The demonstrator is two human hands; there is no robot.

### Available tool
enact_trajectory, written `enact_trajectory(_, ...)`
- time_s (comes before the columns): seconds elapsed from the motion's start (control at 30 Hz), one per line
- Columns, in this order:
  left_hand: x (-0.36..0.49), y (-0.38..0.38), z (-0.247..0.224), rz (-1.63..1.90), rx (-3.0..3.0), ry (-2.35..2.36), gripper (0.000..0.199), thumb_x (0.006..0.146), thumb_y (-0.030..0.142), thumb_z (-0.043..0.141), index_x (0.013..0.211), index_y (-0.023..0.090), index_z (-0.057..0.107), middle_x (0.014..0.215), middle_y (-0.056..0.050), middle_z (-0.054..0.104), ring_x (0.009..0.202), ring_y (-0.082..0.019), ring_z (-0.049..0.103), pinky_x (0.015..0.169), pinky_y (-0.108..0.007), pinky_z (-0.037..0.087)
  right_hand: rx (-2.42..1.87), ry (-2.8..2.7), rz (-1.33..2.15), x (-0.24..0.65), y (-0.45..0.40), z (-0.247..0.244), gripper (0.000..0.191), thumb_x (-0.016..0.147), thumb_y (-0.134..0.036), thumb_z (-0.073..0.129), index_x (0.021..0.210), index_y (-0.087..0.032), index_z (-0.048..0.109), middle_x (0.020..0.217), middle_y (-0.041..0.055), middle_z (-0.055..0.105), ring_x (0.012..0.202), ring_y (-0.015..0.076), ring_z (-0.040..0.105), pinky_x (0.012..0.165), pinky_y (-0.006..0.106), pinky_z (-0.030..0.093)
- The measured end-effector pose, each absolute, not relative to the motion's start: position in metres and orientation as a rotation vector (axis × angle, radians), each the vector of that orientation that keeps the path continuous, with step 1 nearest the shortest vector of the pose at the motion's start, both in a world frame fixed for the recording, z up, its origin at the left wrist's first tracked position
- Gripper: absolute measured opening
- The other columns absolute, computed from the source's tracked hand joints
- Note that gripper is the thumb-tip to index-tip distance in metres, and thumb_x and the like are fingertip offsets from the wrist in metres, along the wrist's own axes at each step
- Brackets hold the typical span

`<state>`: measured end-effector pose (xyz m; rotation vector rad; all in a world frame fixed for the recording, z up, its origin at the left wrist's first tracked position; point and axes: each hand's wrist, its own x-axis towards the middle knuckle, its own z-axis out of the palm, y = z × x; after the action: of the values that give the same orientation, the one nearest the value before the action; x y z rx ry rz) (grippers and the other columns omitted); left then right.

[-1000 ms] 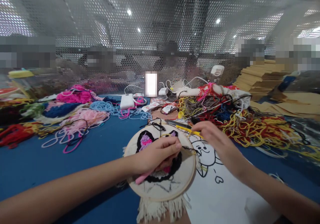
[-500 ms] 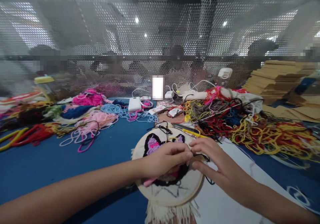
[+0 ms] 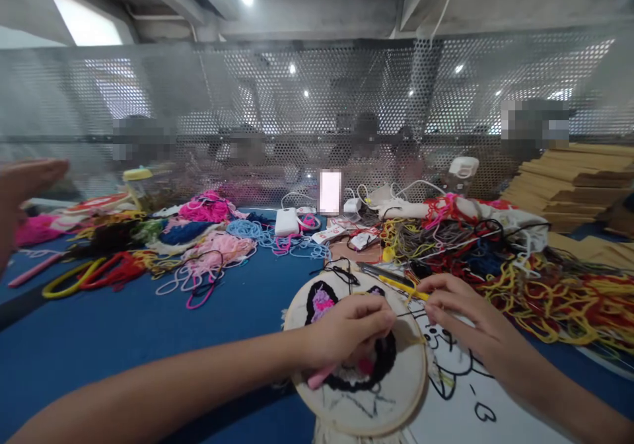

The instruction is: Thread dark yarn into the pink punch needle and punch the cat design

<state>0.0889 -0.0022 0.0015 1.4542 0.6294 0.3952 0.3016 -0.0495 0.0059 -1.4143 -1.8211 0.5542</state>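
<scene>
Heaped yarn (image 3: 539, 308) and an embroidery hoop (image 3: 409, 368) suggest a craft workshop.

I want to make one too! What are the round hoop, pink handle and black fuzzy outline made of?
Embroidery hoop: probably wood, matte, from its pale tan rim. Pink handle: likely plastic, since it looks smooth and evenly colored. Black outline: apparently yarn, matte, with a thick, raised texture.
</scene>
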Motion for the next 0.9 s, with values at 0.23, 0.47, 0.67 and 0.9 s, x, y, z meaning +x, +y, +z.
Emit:
enact_trajectory(0.23,0.088,-0.002,0.000,0.499,1.459,0.596,0.035,0.082,0.052,0.049,0.072,0.019,0.041,0.047,0.009,0.034,0.036,-0.004,0.025,0.033,-0.018,0.018,-1.478,-1.816,0.428,0.316,-0.035,0.003,0.032,0.084,-0.042,0.047,0.063,-0.021,0.059,0.099,0.0066,0.054,0.095,0.0227,0.052,0.084,0.034,0.041)
enact_trajectory(0.47,0.087,-0.003,0.000,0.517,1.460,0.641,0.033,0.082,0.051,0.049,0.074,0.019,0.040,0.046,0.009,0.034,0.032,-0.004,0.023,0.030,-0.018,0.015,-1.490,-1.632,0.468,0.328,-0.024,0.000,0.035,0.079,-0.048,0.053,0.060,-0.019,0.058,0.097,0.0080,0.054,0.091,0.0236,0.054,0.078,0.034,0.045)
enact_trajectory(0.67,0.087,-0.002,0.000,0.511,1.440,0.642,0.035,0.082,0.051,0.049,0.073,0.020,0.039,0.044,0.010,0.033,0.033,-0.004,0.023,0.032,-0.017,0.016,-1.446,-1.530,0.534,0.337,-0.017,-0.007,0.032,0.074,-0.049,0.058,0.062,-0.020,0.061,0.099,0.0081,0.056,0.092,0.0235,0.055,0.075,0.034,0.047)
enact_trajectory(0.9,0.086,-0.002,-0.001,0.560,1.453,0.621,0.032,0.084,0.048,0.046,0.071,0.020,0.038,0.045,0.009,0.033,0.033,-0.005,0.023,0.030,-0.018,0.016,-1.461,-1.266,0.646,0.347,-0.012,-0.008,0.025,0.070,-0.046,0.061,0.063,-0.022,0.061,0.098,0.0064,0.061,0.091,0.0242,0.056,0.077,0.035,0.048)
